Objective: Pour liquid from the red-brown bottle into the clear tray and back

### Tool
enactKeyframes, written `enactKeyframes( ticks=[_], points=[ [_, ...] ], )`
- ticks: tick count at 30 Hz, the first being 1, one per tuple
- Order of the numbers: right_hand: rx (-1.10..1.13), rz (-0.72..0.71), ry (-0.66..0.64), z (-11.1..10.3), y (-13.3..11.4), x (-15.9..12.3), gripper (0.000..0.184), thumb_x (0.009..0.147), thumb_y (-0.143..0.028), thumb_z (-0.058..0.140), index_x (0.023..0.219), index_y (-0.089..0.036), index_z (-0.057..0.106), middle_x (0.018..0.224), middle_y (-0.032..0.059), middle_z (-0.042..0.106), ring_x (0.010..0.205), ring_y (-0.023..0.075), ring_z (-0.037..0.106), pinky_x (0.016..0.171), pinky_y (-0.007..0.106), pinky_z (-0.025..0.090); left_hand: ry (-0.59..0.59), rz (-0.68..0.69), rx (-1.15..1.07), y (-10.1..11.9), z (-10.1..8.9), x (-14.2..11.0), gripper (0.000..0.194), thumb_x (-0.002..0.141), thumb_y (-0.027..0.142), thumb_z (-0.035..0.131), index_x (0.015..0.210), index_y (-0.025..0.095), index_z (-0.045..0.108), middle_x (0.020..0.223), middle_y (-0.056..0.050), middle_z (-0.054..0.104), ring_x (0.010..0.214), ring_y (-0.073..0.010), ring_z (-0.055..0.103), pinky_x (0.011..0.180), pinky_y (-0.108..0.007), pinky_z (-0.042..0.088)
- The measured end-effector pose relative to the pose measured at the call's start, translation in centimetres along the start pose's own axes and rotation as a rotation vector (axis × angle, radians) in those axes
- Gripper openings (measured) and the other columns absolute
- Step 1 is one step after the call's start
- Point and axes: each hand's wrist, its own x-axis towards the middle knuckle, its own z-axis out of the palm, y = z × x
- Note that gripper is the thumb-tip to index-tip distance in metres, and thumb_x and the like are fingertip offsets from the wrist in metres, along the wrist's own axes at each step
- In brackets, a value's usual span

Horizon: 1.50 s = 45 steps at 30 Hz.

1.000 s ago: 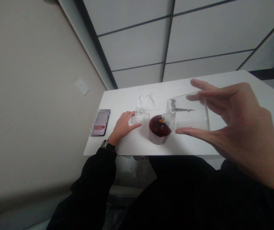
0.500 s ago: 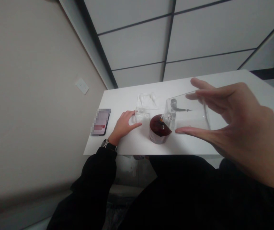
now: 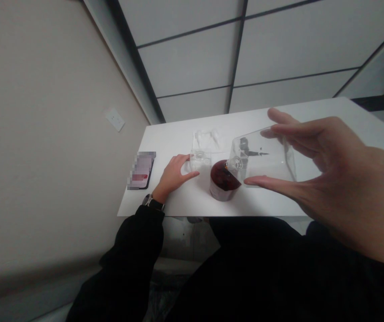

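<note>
Hands well apart: right hand clamped on a tilted clear rectangular glass bottle, neck over a round dark-red glass bottle; open left hand beside a small clear square glass piece.

From here I see smooth, glossy clear glass on the square bottle, glossy glass on the round bottle, a matt white tabletop, a matt black cloth sleeve, a metal watch

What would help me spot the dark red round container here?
On the white table, look between the left hand and right hand. The squat, round container sits there, the only dark red thing, with a clear glass bottle's neck tipped over its top.
</note>
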Motion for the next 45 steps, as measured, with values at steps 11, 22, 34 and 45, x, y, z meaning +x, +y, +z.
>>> enactKeyframes(
  ticks=[11, 22, 34, 45],
  points=[
    [-0.024, -0.011, -0.028, -0.1, -0.5, 0.5, 0.044, 0.09, -0.061, 0.075, 0.127, -0.043, 0.06, 0.149, 0.0009, 0.066, 0.135, 0.0445, 0.063, 0.096, 0.065, 0.064, 0.012, 0.007, -0.018, -0.1, 0.1, 0.0, 0.056, 0.091, 0.053, 0.076, 0.135, 0.022, 0.061, 0.133, -0.009, 0.067, 0.127, -0.0302, 0.059, 0.115, -0.047, 0.046],
    [-0.061, -0.014, -0.077, -0.4, -0.8, 1.0, 0.05, 0.086, -0.061, 0.079, 0.126, -0.037, 0.061, 0.146, 0.0074, 0.069, 0.135, 0.0453, 0.063, 0.1, 0.065, 0.062, 0.006, 0.018, -0.017, 0.4, 0.0, 0.0, 0.057, 0.092, 0.053, 0.075, 0.136, 0.02, 0.061, 0.133, -0.01, 0.067, 0.125, -0.0294, 0.059, 0.114, -0.045, 0.046],
    [-0.051, -0.005, -0.116, -0.6, -0.9, 1.7, 0.045, 0.084, -0.052, 0.083, 0.119, -0.034, 0.062, 0.144, 0.0105, 0.069, 0.135, 0.0428, 0.064, 0.104, 0.062, 0.061, 0.017, 0.022, -0.048, 0.3, 0.2, 0.0, 0.06, 0.091, 0.054, 0.076, 0.136, 0.019, 0.06, 0.134, -0.011, 0.067, 0.125, -0.0306, 0.059, 0.112, -0.045, 0.047],
    [0.0, -0.029, -0.186, -1.2, -1.0, 3.1, 0.053, 0.076, -0.051, 0.089, 0.111, -0.023, 0.061, 0.142, 0.0177, 0.071, 0.13, 0.0411, 0.069, 0.106, 0.059, 0.061, 0.019, 0.01, -0.046, 0.0, 0.2, 0.3, 0.059, 0.089, 0.051, 0.079, 0.136, 0.02, 0.061, 0.132, -0.01, 0.068, 0.124, -0.0306, 0.06, 0.112, -0.045, 0.048]
  ],
)
